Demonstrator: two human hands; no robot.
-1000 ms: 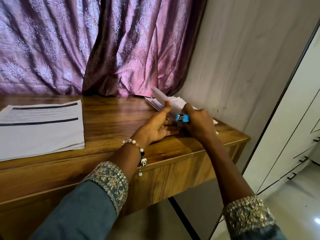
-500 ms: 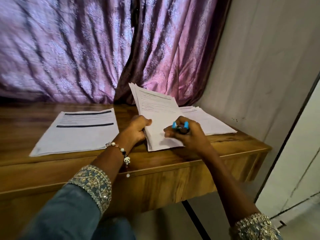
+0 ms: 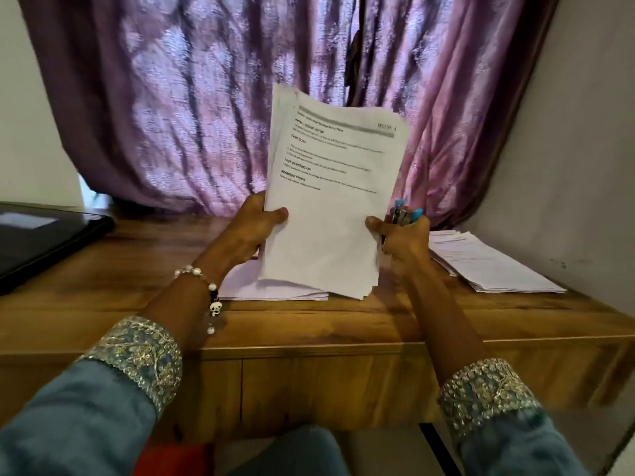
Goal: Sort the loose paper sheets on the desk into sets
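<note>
I see the sheaf (image 3: 330,201) upright, long axis 12 to 6, its bottom edge on the pile (image 3: 275,290) on the bench (image 3: 343,324). Left hand (image 3: 251,228) grips its 9 o'clock edge; right hand (image 3: 402,238) grips the 3 o'clock edge, with a stapler (image 3: 403,213). The other pile (image 3: 488,262) is nearer the right hand.

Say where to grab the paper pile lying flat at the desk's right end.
Probably the pile is best taken at its near short edge, from the front. It lies flat and fanned, far side toward the wall, and that edge faces the desk front.
</note>
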